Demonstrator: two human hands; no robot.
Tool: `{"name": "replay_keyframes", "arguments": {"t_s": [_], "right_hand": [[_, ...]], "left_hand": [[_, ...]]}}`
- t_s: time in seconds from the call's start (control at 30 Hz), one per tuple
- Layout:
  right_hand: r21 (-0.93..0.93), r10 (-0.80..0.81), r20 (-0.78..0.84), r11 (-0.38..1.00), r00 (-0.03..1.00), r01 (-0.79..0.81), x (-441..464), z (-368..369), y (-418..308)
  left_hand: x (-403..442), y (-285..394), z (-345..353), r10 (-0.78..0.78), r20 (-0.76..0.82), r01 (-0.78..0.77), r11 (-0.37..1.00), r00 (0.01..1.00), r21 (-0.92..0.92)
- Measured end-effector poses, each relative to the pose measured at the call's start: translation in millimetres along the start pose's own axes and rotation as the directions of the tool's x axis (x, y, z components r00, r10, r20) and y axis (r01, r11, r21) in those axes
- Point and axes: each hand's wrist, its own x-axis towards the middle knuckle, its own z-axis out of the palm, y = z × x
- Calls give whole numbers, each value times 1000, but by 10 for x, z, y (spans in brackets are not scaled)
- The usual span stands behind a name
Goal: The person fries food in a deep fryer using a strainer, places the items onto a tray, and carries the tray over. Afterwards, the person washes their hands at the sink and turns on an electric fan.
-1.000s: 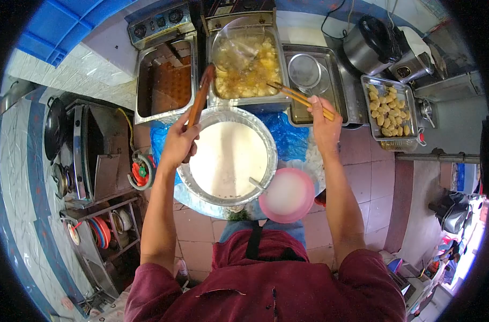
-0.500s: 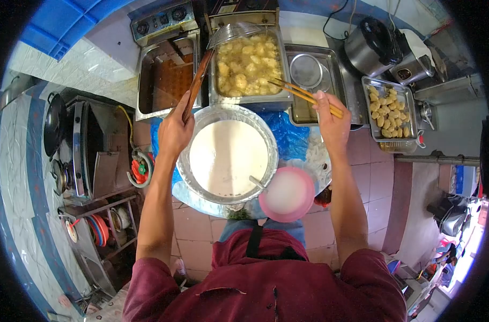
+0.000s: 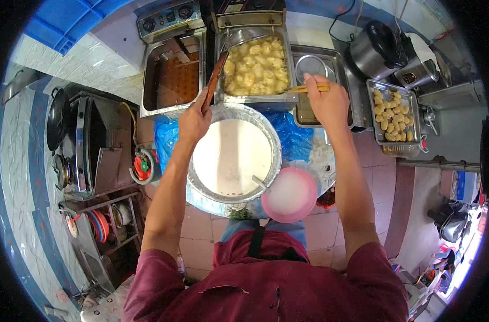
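My left hand (image 3: 194, 123) is closed around the wooden handle of a skimmer (image 3: 217, 73). The skimmer's metal head reaches into the back left of a deep fryer (image 3: 255, 100), partly hidden among the pieces. Golden dough pieces (image 3: 255, 67) crowd the bubbling oil. In my right hand (image 3: 330, 104) is a pair of chopsticks (image 3: 301, 89), pointing left, with their tips at the fryer's right front corner. Just below my left hand stands a large metal bowl (image 3: 277, 145) of creamy white batter (image 3: 231, 155).
A second fryer basin (image 3: 173, 80) with brown liquid stands at left. Right of the fryer, a tray (image 3: 338, 70) holds a round strainer (image 3: 310, 65). Another tray (image 3: 416, 121) carries cooked pieces (image 3: 393, 115). A pink basin (image 3: 311, 196) of whitish liquid touches the batter bowl.
The skimmer head has dropped from above the fryer's back edge into the oil. My right hand has shifted slightly and the chopsticks now lie more level. The view has moved a little.
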Motion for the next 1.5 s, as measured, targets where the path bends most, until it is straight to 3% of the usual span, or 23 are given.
{"name": "replay_keyframes", "arguments": {"t_s": [0.23,0.3,0.43,0.5,0.53,0.6,0.63,0.7,0.73,0.8,0.9,0.97,1.07,1.23,1.3,1.37,1.43,1.5], "right_hand": [[-26,81,86,997,993,-79,199,231,142],[-10,94,111,996,989,-93,265,349,284],[133,152,143,976,978,-171,359,562,496],[203,132,157,966,979,-163,395,624,541],[205,130,159,965,979,-161,400,674,573],[248,127,130,956,983,-156,407,768,644],[247,125,130,957,984,-154,407,800,663],[249,106,87,961,991,-125,406,861,706],[249,104,88,961,991,-123,407,868,705],[321,75,26,944,997,-79,398,879,700],[248,113,80,960,990,-130,382,723,528],[247,90,44,964,995,-99,369,609,377],[273,58,1,960,998,-56,372,463,302],[274,6,-37,962,999,4,427,370,321],[389,57,41,919,998,-69,414,341,368],[342,57,40,937,998,-67,396,248,326],[295,59,40,953,997,-68,343,198,325],[273,105,93,954,990,-127,335,177,343]], "left_hand": [[-106,-138,179,-49,87,59,992,995,-114],[-136,-79,102,-279,356,434,750,892,-500],[-121,168,-207,-299,438,514,670,848,-536],[-49,164,-267,-288,638,695,399,714,-598],[-23,149,-287,-291,636,695,398,715,-598],[47,111,-319,-203,770,795,211,605,-569],[85,72,-309,-202,769,794,210,606,-571],[163,-11,-272,-142,850,860,17,507,-510],[204,-29,-263,-142,850,859,16,508,-511],[254,-66,-249,-83,906,905,-65,415,-420],[241,56,-160,-157,880,893,36,449,-449],[253,12,-109,-120,879,887,62,461,-457],[312,-59,-159,101,922,927,-56,374,-370],[180,128,-61,71,904,906,-88,421,-415],[140,65,-52,67,885,887,-68,460,-456],[133,39,-75,98,884,889,-87,456,-449],[112,86,-36,-30,858,859,27,513,-512],[125,82,36,-2,851,851,16,525,-525]]}}
